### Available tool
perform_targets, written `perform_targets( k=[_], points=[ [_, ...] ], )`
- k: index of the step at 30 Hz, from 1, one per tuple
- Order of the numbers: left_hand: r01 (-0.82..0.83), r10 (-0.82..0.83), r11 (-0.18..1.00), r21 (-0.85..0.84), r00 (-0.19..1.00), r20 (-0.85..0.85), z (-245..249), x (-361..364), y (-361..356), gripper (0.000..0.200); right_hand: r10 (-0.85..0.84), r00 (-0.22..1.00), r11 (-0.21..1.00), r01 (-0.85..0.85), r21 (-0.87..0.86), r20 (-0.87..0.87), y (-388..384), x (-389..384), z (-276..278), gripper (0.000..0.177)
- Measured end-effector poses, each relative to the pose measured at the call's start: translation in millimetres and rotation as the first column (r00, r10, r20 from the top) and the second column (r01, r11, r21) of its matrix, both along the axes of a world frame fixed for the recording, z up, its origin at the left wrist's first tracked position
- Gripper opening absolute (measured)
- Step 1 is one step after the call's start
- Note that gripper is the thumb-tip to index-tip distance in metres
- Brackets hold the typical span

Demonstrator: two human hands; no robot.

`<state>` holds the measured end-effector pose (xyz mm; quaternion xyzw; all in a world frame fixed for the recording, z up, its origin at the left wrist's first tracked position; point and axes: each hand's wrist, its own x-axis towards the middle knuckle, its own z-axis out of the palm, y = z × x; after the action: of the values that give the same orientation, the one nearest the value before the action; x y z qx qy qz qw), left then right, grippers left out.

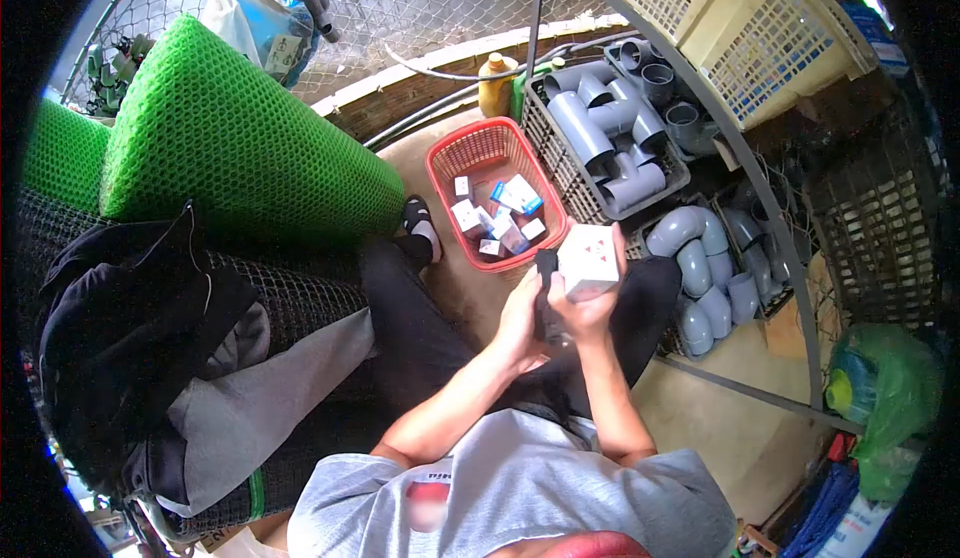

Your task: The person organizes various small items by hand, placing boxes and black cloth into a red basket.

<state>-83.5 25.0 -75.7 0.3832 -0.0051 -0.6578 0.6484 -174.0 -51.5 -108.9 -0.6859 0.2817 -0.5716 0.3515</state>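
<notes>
My right hand (587, 308) is closed around a small white cardboard box (588, 260) with red marks on its end, held above my lap. Close beside it, my left hand (518, 320) grips a narrow dark object (546, 264) with a black upper end; its lower part is blurred and partly hidden between my hands, so I cannot make out its kind. In front of me a red plastic basket (438, 180) stands on the floor. Several small white and blue boxes (512, 230) lie jumbled inside it.
Dark crates of grey pipe fittings (583, 130) stand ahead to the right, beneath a metal frame and cream crates (740, 33). Rolls of green mesh (240, 138) lean at the left, beside dark clothing (130, 328). A yellow bottle (494, 88) stands behind the basket.
</notes>
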Motion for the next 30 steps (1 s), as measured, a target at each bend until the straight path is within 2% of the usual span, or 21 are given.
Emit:
perform_targets(
  k=[2,4,5,7,8,9,11,12,13,15,16,17,19,20,21,23,24,25,27,28,30],
  points=[
    [0.052,-0.050,0.998,-0.031,0.996,0.070,1,4,1,0.046,0.018,0.995,0.994,-0.029,0.108,0.097,-1,4,0,0.102],
    [0.044,-0.041,0.999,-0.025,0.993,0.111,1,0,5,0.039,-0.155,0.963,0.973,0.110,0.204,0.220,5,11,0,0.092],
    [0.039,-0.036,0.999,-0.024,0.993,0.111,-4,3,3,0.039,-0.154,0.982,0.986,0.146,-0.078,-0.108,6,-3,-12,0.082],
    [0.028,-0.030,0.999,-0.027,0.994,-0.103,-16,13,0,0.038,-0.017,0.886,0.975,-0.088,-0.204,-0.464,17,-5,33,0.090],
    [0.012,-0.012,1.000,-0.005,0.989,-0.149,-17,10,1,0.035,0.032,0.939,0.989,-0.079,-0.123,-0.343,22,-4,12,0.084],
    [0.017,-0.017,1.000,0.000,0.988,-0.151,-16,8,4,0.035,0.028,0.938,0.990,-0.073,-0.117,-0.345,19,-5,9,0.084],
    [0.097,-0.096,0.995,-0.018,0.994,0.058,-12,3,11,0.034,0.012,0.996,0.996,-0.020,-0.086,-0.093,4,-6,7,0.079],
    [0.198,-0.195,0.980,-0.016,0.973,0.123,-11,7,13,0.033,-0.065,0.985,0.994,0.051,-0.092,-0.161,-2,-12,9,0.077],
    [0.193,-0.190,0.981,-0.016,0.975,0.118,-13,11,15,0.033,-0.140,0.964,0.987,0.119,-0.104,-0.227,-7,-17,10,0.075],
    [0.273,-0.256,0.961,-0.037,0.936,0.242,-22,19,18,0.031,-0.055,0.998,0.946,0.043,0.323,0.026,-6,-19,9,0.075],
    [0.236,-0.216,0.970,-0.054,0.945,0.246,-36,22,16,0.030,-0.057,0.990,0.888,-0.010,0.459,0.132,-5,-22,5,0.076],
    [0.207,-0.192,0.976,-0.061,0.963,0.190,-35,24,12,0.032,-0.058,0.989,0.888,-0.009,0.459,0.133,-3,-21,-5,0.076],
    [0.099,-0.101,0.995,-0.021,0.983,-0.155,-60,22,6,0.034,0.041,0.994,0.982,-0.059,0.179,0.101,7,-16,-26,0.063],
    [0.129,-0.115,0.991,0.019,0.935,-0.336,-56,20,7,0.035,0.012,0.985,0.994,0.007,0.113,-0.171,10,-11,-12,0.061],
    [0.125,-0.111,0.992,0.020,0.934,-0.340,-51,19,10,0.035,0.016,0.995,0.999,-0.011,0.050,-0.101,7,-5,5,0.057],
    [0.269,-0.269,0.963,-0.025,0.963,-0.009,-41,11,21,0.037,-0.010,0.996,0.991,0.022,0.131,-0.091,-10,-24,-27,0.055],
    [0.312,-0.305,0.948,-0.066,0.948,0.094,-51,9,28,0.039,-0.048,0.997,0.931,0.025,0.365,0.056,-13,-32,-32,0.049],
    [0.395,-0.337,0.917,-0.051,0.839,0.427,-76,9,37,0.039,-0.039,0.999,0.858,0.025,0.513,0.016,-24,-45,-37,0.041],
    [0.472,-0.393,0.882,-0.008,0.743,0.542,-77,27,40,0.043,-0.006,0.968,0.868,0.130,0.480,-0.252,-37,-58,-27,0.037],
    [0.472,-0.391,0.881,-0.010,0.743,0.543,-77,36,36,0.043,-0.008,0.963,0.956,0.086,0.280,-0.269,-43,-61,-32,0.041],
    [0.337,-0.226,0.939,-0.068,0.754,0.617,-79,56,23,0.063,0.183,0.901,0.961,-0.080,0.263,-0.392,-40,-57,-20,0.048]
  ],
)
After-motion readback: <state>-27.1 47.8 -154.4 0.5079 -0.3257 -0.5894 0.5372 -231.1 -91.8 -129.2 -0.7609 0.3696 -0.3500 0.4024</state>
